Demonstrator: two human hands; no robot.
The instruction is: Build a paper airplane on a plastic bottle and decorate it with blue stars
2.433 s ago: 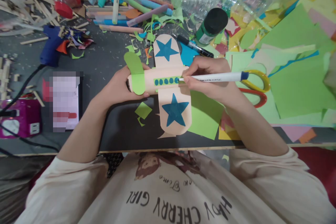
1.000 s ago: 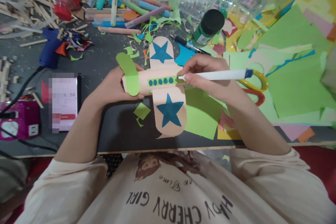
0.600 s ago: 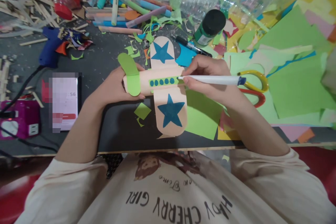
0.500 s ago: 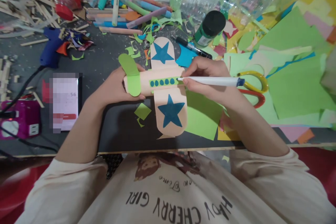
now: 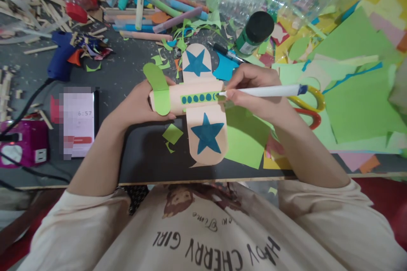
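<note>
A beige paper airplane point(image 5: 205, 135) with two blue stars on its wings and a green strip of blue dots along its body is held above the dark table. My left hand point(image 5: 136, 103) is closed around its tail end, beside the green tail fins point(image 5: 157, 87). My right hand point(image 5: 254, 93) pinches a white marker point(image 5: 270, 91) with a blue end. The marker's tip rests at the right end of the dotted green strip.
Yellow and red scissors point(image 5: 310, 106) lie behind my right wrist on green paper sheets point(image 5: 359, 93). A green paint jar point(image 5: 254, 31), a black pen point(image 5: 227, 53), a blue glue gun point(image 5: 59, 59), a phone point(image 5: 78, 120), paper scraps and wooden sticks litter the dark table point(image 5: 140, 161).
The marker has shifted slightly back and forth at the right end of the dotted strip. The airplane and my left hand have stayed almost still.
</note>
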